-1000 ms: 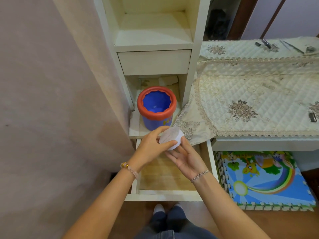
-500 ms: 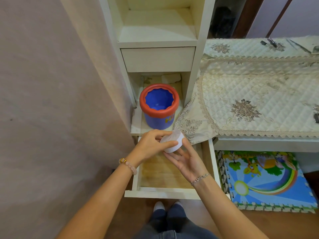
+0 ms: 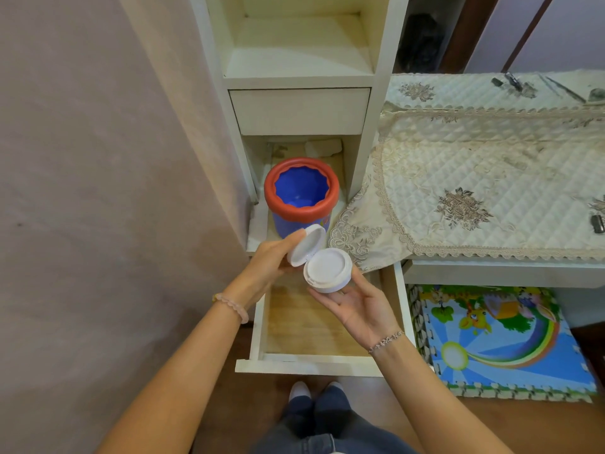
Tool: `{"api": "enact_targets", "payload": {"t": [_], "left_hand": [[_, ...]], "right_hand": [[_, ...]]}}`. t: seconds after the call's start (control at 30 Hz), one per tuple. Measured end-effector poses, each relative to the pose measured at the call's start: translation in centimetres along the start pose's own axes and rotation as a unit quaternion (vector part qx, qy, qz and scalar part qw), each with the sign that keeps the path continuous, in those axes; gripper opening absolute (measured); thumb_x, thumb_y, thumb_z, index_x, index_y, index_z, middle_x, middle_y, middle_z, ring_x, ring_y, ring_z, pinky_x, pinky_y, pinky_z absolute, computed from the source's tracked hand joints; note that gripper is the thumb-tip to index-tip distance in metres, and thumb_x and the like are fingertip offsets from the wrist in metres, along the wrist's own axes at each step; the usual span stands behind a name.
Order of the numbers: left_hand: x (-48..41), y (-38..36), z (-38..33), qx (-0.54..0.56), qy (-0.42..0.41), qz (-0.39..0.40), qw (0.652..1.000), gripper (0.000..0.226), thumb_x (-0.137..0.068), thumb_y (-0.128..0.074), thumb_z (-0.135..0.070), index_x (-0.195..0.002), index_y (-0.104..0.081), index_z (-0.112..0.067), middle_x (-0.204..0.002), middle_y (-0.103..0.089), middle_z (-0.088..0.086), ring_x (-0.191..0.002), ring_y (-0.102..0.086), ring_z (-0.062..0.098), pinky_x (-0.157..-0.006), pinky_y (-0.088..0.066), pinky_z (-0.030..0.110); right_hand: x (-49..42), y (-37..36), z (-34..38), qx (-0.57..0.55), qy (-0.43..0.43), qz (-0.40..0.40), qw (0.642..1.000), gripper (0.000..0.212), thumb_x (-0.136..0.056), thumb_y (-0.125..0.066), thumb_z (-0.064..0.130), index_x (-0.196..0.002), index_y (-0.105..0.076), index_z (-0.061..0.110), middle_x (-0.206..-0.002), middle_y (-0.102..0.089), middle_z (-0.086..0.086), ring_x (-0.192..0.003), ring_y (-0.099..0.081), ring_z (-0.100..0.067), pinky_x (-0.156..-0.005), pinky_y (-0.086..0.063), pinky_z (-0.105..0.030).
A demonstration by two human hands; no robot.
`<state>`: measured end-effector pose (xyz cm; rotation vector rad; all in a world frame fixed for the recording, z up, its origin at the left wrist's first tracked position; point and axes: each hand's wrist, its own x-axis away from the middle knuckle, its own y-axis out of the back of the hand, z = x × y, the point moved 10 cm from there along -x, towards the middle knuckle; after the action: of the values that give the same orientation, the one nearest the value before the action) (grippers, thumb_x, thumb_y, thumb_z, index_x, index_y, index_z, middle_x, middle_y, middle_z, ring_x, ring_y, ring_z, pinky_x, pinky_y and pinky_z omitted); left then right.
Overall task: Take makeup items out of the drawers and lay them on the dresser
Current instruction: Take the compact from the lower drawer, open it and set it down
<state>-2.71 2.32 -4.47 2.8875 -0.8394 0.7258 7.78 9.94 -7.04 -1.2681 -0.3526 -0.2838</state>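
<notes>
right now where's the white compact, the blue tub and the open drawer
white compact [image 3: 328, 270], head view, on its base's inner cover
blue tub [image 3: 301, 199], head view, on its red rim
open drawer [image 3: 309, 367], head view, on its front panel

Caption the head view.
Both hands, left hand and right hand, hold an opened round white plastic compact above an open drawer.

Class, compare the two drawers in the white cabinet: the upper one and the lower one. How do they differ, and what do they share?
The upper drawer is pushed shut; the lower drawer is pulled out. The upper drawer shows only its plain front; the lower drawer shows its wood-grain floor, with nothing visible on it. The hands hold an open white compact above the lower drawer, not the upper. Both have white, handle-free fronts.
</notes>
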Motion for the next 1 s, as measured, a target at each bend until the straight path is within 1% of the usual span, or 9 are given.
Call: {"api": "enact_targets", "payload": {"t": [0.07,0.17,0.23,0.37,0.57,0.7,0.77,0.87,1.0], "left_hand": [[-0.1,0.3,0.1,0.039,0.011,-0.002,0.999,0.029,-0.086,-0.055,-0.043,-0.099,-0.066,-0.02,-0.1,-0.067,0.008,-0.091,-0.064,0.018,-0.078,-0.054,0.031],[-0.2,0.4,0.2,0.094,0.026,0.003,0.995,0.027,-0.088,-0.05,-0.045,-0.103,-0.063,-0.027,-0.108,-0.064,0.007,-0.1,-0.062,0.022,-0.085,-0.053,0.039],[-0.2,0.5,0.7,0.138,0.044,-0.001,0.989,0.032,-0.087,-0.05,-0.048,-0.108,-0.062,-0.026,-0.111,-0.063,0.007,-0.101,-0.062,0.024,-0.081,-0.054,0.041],[-0.2,0.6,1.5,0.197,0.071,-0.005,0.978,0.047,-0.086,-0.05,-0.052,-0.123,-0.055,-0.023,-0.117,-0.063,0.009,-0.102,-0.063,0.026,-0.072,-0.057,0.039],[-0.5,0.4,2.3,0.217,0.076,-0.001,0.973,0.045,-0.088,-0.049,-0.048,-0.124,-0.054,-0.022,-0.119,-0.061,0.009,-0.107,-0.06,0.028,-0.075,-0.056,0.042],[-0.7,0.3,2.4,0.218,0.074,0.006,0.973,0.038,-0.087,-0.051,-0.045,-0.116,-0.059,-0.022,-0.117,-0.062,0.008,-0.106,-0.06,0.026,-0.076,-0.053,0.041],[-0.7,0.2,2.3,0.202,0.071,0.015,0.977,0.032,-0.088,-0.049,-0.045,-0.108,-0.063,-0.023,-0.112,-0.064,0.006,-0.104,-0.061,0.024,-0.077,-0.053,0.04],[-0.6,-0.5,1.9,0.167,0.064,0.038,0.983,0.032,-0.091,-0.044,-0.047,-0.103,-0.065,-0.025,-0.105,-0.068,0.002,-0.102,-0.062,0.022,-0.082,-0.052,0.039],[-0.5,-1.7,1.7,0.133,0.067,0.064,0.987,0.035,-0.09,-0.045,-0.049,-0.105,-0.065,-0.025,-0.102,-0.07,-0.001,-0.096,-0.064,0.015,-0.078,-0.054,0.032]], "right_hand": [[-0.1,0.1,-0.1,-0.012,-0.001,0.004,1.0,0.085,-0.05,-0.09,0.01,-0.127,-0.053,0.007,-0.127,-0.058,-0.023,-0.112,-0.055,-0.049,-0.081,-0.052,-0.058],[-0.1,0.3,-0.4,-0.03,-0.006,0.002,1.0,0.089,-0.05,-0.089,0.007,-0.13,-0.051,0.008,-0.129,-0.057,-0.02,-0.113,-0.055,-0.049,-0.08,-0.052,-0.059],[-0.1,0.3,-0.4,-0.033,-0.007,0.001,0.999,0.091,-0.048,-0.09,0.006,-0.13,-0.051,0.009,-0.129,-0.058,-0.019,-0.112,-0.056,-0.048,-0.079,-0.052,-0.059],[0.0,0.1,-0.3,-0.028,-0.001,0.002,1.0,0.092,-0.047,-0.09,0.007,-0.13,-0.051,0.009,-0.131,-0.057,-0.017,-0.112,-0.056,-0.048,-0.079,-0.052,-0.059],[0.2,0.5,-0.5,-0.028,-0.005,0.0,1.0,0.082,-0.05,-0.088,0.006,-0.125,-0.057,0.009,-0.13,-0.057,-0.017,-0.116,-0.053,-0.048,-0.084,-0.05,-0.061],[0.6,1.4,-0.5,0.017,-0.013,-0.037,0.999,0.064,-0.045,-0.09,0.011,-0.105,-0.071,0.008,-0.116,-0.067,-0.017,-0.103,-0.064,-0.04,-0.076,-0.057,-0.05],[0.9,1.9,-0.3,0.053,-0.015,-0.063,0.997,0.048,-0.061,-0.08,0.016,-0.107,-0.069,0.008,-0.109,-0.07,-0.017,-0.096,-0.068,-0.035,-0.072,-0.059,-0.044],[1.1,2.6,0.4,0.128,-0.011,-0.097,0.987,0.03,-0.087,-0.052,0.022,-0.112,-0.061,0.01,-0.099,-0.073,-0.013,-0.086,-0.071,-0.027,-0.071,-0.06,-0.038],[1.4,2.7,1.1,0.222,-0.002,-0.123,0.967,0.026,-0.095,-0.045,0.026,-0.104,-0.064,0.01,-0.09,-0.074,-0.006,-0.079,-0.071,-0.018,-0.069,-0.06,-0.032]]}}
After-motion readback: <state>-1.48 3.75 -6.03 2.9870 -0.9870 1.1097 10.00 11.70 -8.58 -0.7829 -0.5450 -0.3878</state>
